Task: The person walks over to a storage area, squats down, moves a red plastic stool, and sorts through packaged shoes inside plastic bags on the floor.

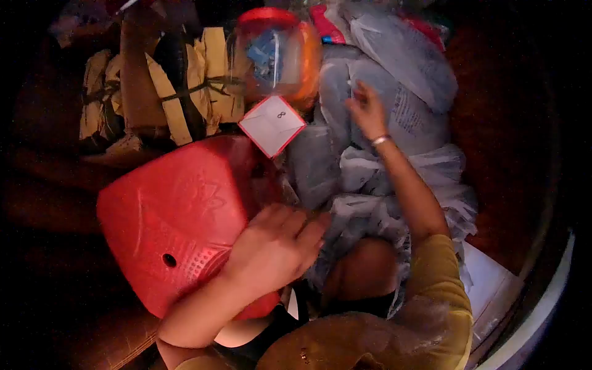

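A red plastic stool [179, 216] with a small hole and an embossed pattern seems to lie on its side at the left. My left forearm crosses it, and my left hand [277, 243] hangs over its right edge, fingers loosely bent and holding nothing that I can see. Farther out, my right hand [369, 111], a band at its wrist, hovers over or touches grey plastic bags [419, 117]; its fingers are apart with nothing visible in them. Between stool and jar sits a white card [272, 126] with a red border and the figure 8.
A clear jar [268, 61] with a red lid and blue contents stands at the back, beside something orange [308, 65]. Yellow-brown bundles [197, 92] tied with dark cord are at the back left. A white sheet [490, 277] lies at the lower right.
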The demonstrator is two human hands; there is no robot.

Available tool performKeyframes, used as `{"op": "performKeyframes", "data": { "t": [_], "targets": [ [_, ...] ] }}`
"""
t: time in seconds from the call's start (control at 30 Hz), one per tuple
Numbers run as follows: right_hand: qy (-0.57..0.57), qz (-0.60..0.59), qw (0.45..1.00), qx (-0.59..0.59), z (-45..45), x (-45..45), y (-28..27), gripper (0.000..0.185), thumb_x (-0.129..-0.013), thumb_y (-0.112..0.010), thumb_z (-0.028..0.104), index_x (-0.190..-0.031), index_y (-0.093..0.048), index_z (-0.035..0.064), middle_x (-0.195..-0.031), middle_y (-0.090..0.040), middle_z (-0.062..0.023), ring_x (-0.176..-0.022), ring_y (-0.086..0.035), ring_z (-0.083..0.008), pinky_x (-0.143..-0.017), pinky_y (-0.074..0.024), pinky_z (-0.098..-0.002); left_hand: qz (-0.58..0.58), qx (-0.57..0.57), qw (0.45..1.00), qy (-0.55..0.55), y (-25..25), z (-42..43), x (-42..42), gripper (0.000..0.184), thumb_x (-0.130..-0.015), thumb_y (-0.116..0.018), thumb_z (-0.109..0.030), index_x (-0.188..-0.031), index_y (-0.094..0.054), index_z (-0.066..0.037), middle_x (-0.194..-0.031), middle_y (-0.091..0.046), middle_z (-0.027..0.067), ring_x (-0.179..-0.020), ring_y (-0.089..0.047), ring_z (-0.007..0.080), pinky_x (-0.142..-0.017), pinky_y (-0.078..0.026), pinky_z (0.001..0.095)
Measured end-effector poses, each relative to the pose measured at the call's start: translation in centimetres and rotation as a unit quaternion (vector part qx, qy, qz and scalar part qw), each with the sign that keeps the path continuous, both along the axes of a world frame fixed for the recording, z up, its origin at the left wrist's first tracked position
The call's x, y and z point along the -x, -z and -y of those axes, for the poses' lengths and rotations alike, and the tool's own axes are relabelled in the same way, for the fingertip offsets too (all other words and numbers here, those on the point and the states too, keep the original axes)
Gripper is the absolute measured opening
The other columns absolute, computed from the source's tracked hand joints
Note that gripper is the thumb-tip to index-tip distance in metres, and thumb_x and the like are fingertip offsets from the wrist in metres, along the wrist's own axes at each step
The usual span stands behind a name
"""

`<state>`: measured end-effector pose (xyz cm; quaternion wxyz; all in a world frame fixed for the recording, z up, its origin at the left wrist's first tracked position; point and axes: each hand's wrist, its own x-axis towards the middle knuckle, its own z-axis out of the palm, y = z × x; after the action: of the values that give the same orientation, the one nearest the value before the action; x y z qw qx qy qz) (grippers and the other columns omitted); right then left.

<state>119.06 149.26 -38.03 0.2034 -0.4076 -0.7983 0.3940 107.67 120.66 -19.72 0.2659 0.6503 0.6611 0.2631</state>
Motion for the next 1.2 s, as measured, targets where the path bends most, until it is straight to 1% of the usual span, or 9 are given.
{"op": "performKeyframes", "data": {
  "t": [0.07, 0.3, 0.4, 0.5, 0.57, 0.87, 0.97, 1.07, 1.2],
  "targets": [
    [-0.055, 0.129, 0.949, -0.282, -0.2, 3.6, 4.4, 0.075, -0.064, -0.07, 0.026, -0.121, -0.034, -0.0055, -0.11, -0.051, -0.0189, -0.099, -0.052, -0.0275, -0.085, -0.0413, -0.0334, 0.002, 0.009, 1.0, 0.009, -0.2, 0.1, 0.2, 0.037, -0.067, -0.062, -0.017, -0.102, -0.055, -0.008, -0.085, -0.055, 0.0089, -0.077, -0.054, 0.026, -0.068, -0.045, 0.0358],
    [0.042, 0.366, 0.929, -0.042, -3.7, 6.9, 3.9, 0.084, -0.054, -0.074, 0.034, -0.118, -0.037, -0.0069, -0.11, -0.05, -0.0252, -0.101, -0.05, -0.0349, -0.086, -0.0394, -0.0341, 0.011, -0.005, 1.0, -0.006, 0.0, 0.6, 0.5, 0.039, -0.065, -0.061, -0.017, -0.103, -0.056, -0.009, -0.09, -0.056, 0.0083, -0.079, -0.054, 0.0245, -0.071, -0.045, 0.0341],
    [0.002, 0.269, 0.961, -0.063, -5.9, 1.1, 3.2, 0.07, -0.062, -0.069, 0.034, -0.117, -0.043, -0.0005, -0.113, -0.049, -0.0207, -0.097, -0.052, -0.0328, -0.086, -0.0403, -0.0362, 0.017, -0.012, 1.0, -0.006, -0.2, 1.0, 0.7, 0.039, -0.066, -0.061, -0.018, -0.103, -0.056, -0.009, -0.094, -0.056, 0.008, -0.081, -0.054, 0.0236, -0.072, -0.045, 0.0343],
    [0.118, 0.128, 0.973, 0.15, -3.1, -1.7, -6.7, 0.053, -0.068, -0.066, 0.022, -0.111, -0.047, -0.0027, -0.107, -0.053, -0.0179, -0.092, -0.054, -0.0262, -0.083, -0.0408, -0.0363, 0.017, -0.008, 1.0, -0.002, -0.1, 0.8, 0.3, 0.04, -0.067, -0.061, -0.019, -0.105, -0.055, -0.009, -0.096, -0.055, 0.0081, -0.084, -0.054, 0.0236, -0.073, -0.045, 0.0352],
    [0.176, -0.105, 0.959, 0.197, -2.6, -5.9, -8.1, 0.053, -0.067, -0.068, 0.019, -0.11, -0.048, -0.0021, -0.106, -0.054, -0.0137, -0.092, -0.052, -0.0242, -0.082, -0.0407, -0.0368, 0.002, -0.011, 1.0, -0.001, -0.1, 0.8, 0.0, 0.039, -0.068, -0.06, -0.02, -0.105, -0.055, -0.009, -0.097, -0.055, 0.0081, -0.086, -0.054, 0.0242, -0.075, -0.045, 0.036],
    [0.389, -0.158, 0.868, 0.265, -0.3, -14.5, -12.2, 0.055, -0.069, -0.068, 0.014, -0.115, -0.043, -0.0021, -0.113, -0.049, -0.0119, -0.103, -0.047, -0.0265, -0.09, -0.0358, -0.0408, 0.017, -0.023, 1.0, -0.012, -0.5, 0.5, 0.1, 0.038, -0.067, -0.061, -0.018, -0.103, -0.055, -0.007, -0.102, -0.055, 0.0087, -0.086, -0.054, 0.0263, -0.075, -0.045, 0.0362],
    [0.254, -0.173, 0.907, 0.287, -3.1, -13.6, -10.0, 0.063, -0.068, -0.07, 0.018, -0.119, -0.039, -0.0026, -0.115, -0.047, -0.0129, -0.105, -0.046, -0.0258, -0.091, -0.0343, -0.0371, 0.015, -0.006, 1.0, -0.015, -1.4, -0.1, -0.1, 0.039, -0.065, -0.062, -0.018, -0.102, -0.055, -0.007, -0.101, -0.055, 0.009, -0.085, -0.054, 0.0265, -0.073, -0.045, 0.0358],
    [0.186, 0.089, 0.978, 0.029, -6.6, -7.9, -7.8, 0.077, -0.064, -0.072, 0.024, -0.123, -0.031, -0.0041, -0.116, -0.045, -0.0145, -0.106, -0.045, -0.0265, -0.091, -0.0339, -0.0314, -0.004, 0.012, 1.0, -0.004, -2.0, -0.1, 0.1, 0.033, -0.067, -0.053, -0.015, -0.099, -0.056, -0.005, -0.092, -0.056, 0.0101, -0.084, -0.055, 0.0234, -0.077, -0.044, 0.0343],
    [0.041, 0.117, 0.984, -0.124, -8.4, 0.0, -4.8, 0.085, -0.062, -0.071, 0.025, -0.129, -0.023, 0.0021, -0.116, -0.044, -0.0192, -0.104, -0.046, -0.0296, -0.09, -0.0356, -0.031, 0.0, -0.02, 1.0, 0.007, -1.8, 0.5, -0.5, 0.034, -0.067, -0.052, -0.014, -0.1, -0.056, -0.005, -0.09, -0.056, 0.0099, -0.083, -0.055, 0.0232, -0.078, -0.043, 0.035]
  ]
}}
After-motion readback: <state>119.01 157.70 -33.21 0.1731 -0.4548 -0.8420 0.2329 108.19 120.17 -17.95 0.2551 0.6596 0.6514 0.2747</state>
